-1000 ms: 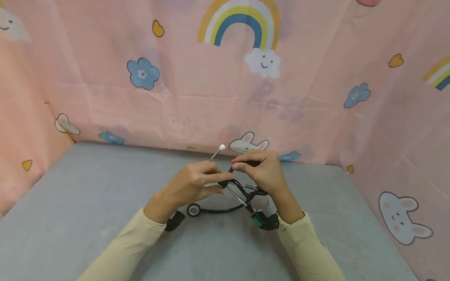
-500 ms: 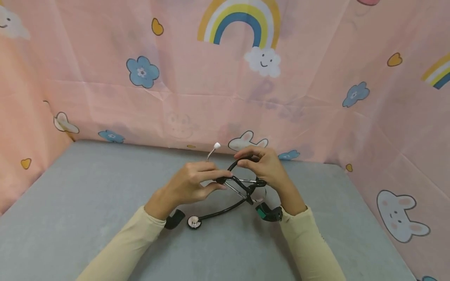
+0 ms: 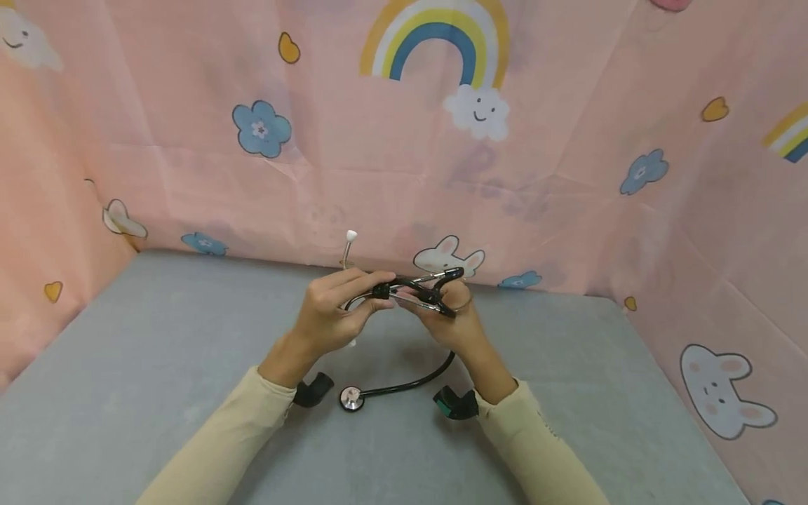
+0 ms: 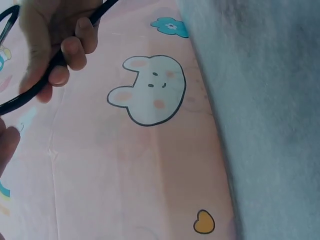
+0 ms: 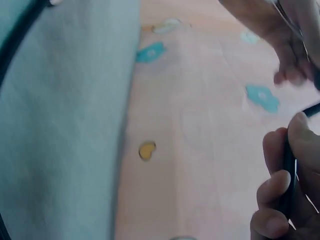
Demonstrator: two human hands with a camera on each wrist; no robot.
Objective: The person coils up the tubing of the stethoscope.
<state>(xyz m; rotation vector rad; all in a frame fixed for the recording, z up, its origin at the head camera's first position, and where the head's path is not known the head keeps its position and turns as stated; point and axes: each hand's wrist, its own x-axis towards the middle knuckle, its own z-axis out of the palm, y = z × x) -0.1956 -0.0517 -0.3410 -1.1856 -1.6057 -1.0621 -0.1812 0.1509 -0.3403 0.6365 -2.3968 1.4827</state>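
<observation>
A stethoscope with black tubing (image 3: 413, 385) and metal ear tubes is held up between both hands in the head view. My left hand (image 3: 331, 312) pinches the black part by the ear tubes between thumb and fingers. A white ear tip (image 3: 351, 236) sticks up behind that hand. My right hand (image 3: 456, 319) curls its fingers round the tubing, partly hidden behind the folded tubes; its grip shows in the left wrist view, where the right hand (image 4: 37, 45) holds the black tube. The round chest piece (image 3: 351, 398) hangs low at the tubing's end, over the grey table in this view.
The grey table (image 3: 189, 351) spreads under both arms. A pink printed cloth (image 3: 328, 126) stands as a wall at the back and both sides. Dark cameras, one at the left wrist (image 3: 313, 390) and one at the right wrist (image 3: 456, 404), stick out inward.
Both hands have lifted the ear-tube part higher, and the right hand has shifted left and turned under the tubes. The white ear tip has moved left and up. The chest piece has dropped slightly.
</observation>
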